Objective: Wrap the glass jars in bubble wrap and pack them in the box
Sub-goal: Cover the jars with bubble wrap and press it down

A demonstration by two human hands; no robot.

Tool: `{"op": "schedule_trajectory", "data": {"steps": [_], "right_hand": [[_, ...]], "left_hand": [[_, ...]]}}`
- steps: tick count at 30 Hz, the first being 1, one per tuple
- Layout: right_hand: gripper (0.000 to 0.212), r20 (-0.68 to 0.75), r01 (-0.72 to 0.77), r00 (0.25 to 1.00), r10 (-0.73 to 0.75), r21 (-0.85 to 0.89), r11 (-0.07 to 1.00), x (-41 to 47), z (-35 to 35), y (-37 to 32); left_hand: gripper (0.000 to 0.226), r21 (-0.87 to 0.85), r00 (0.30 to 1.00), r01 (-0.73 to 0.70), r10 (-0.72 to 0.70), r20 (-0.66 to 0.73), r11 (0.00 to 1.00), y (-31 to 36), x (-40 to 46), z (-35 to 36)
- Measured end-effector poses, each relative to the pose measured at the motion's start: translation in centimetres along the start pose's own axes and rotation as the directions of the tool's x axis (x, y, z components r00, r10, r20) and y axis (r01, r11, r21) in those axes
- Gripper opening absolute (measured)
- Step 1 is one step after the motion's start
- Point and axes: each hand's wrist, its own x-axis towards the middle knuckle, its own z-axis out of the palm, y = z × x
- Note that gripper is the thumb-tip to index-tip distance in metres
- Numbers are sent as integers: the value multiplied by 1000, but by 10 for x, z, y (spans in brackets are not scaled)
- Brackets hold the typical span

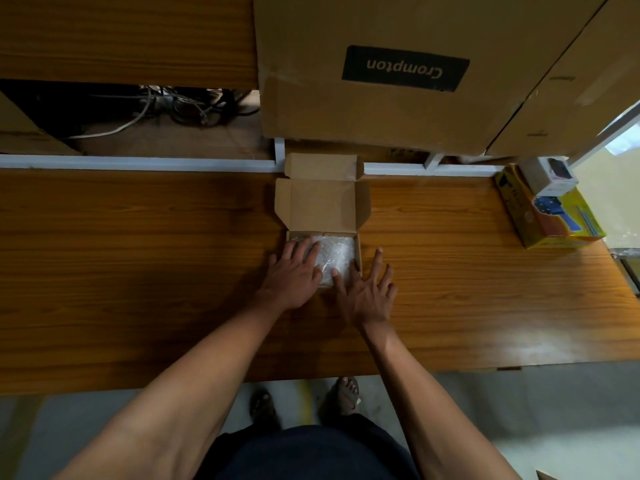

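Both hands sit at the box [357, 252] in the middle of the frame, on the wooden table [138, 265]. Its lid [322, 204] stands open toward the upper centre. White bubble wrap [334, 252] fills the tray; the jars are presumably inside it, though no glass shows.

By the look of it, the step in hand is seating the wrapped bundle before closing up. To do it well, press evenly with flat fingers rather than fingertips, so the load spreads across the wrap and not onto one jar. Tuck any loose wrap below the rim, or the lid flaps will catch on it. Check that the bundle does not rock, then bring the lid down over it.

The left hand [292, 275] lies palm down over the left part of the tray, fingers straight and slightly spread, resting on the wrap and gripping nothing. The right hand [369, 292] is also flat and splayed; its thumb touches the wrap, while its fingers lie along and just outside the right wall on the table. Both forearms reach up from the bottom of the frame, converging on the box.
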Motion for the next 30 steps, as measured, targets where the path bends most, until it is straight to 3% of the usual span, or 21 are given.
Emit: {"op": "schedule_trajectory", "data": {"steps": [4,6,9,12,14,17,20,26,28,30], "right_hand": [[85,121,-88,990,72,134,987,5,-11,-10],[84,120,-75,991,62,111,991,5,-15,-9],[80,-80,57,995,-57,0,998,-6,-6,-1],[76,-323,127,932,-166,-141,982,-25,11,11],[79,-353,125,916,-192,-203,971,-34,21,16],[87,-309,70,943,-124,-182,981,-37,22,10],[98,-103,-12,995,4,-76,997,-30,3,-9],[108,154,-159,978,138,132,978,-15,-22,-18],[103,169,-143,978,121,128,981,-17,-23,-17],[89,74,-75,995,69,74,994,-25,-20,-14]], "left_hand": [[64,3,1000,-1,1,10,1000,1,0,-1],[64,-4,1000,1,-1,15,1000,2,-1,-2],[64,-3,1000,4,-4,11,1000,2,-1,-2],[63,3,1000,8,-8,-4,1000,1,-1,-1],[63,-3,1000,7,-7,-4,1000,1,0,1],[63,-4,1000,2,-2,0,1000,0,1,1],[65,16,1000,-9,8,16,1000,0,0,0],[64,16,1000,-6,6,22,1000,1,-1,-1],[63,13,1000,-9,9,19,1000,0,-2,-1],[63,6,1000,-12,12,18,1000,0,-2,-1]]}}
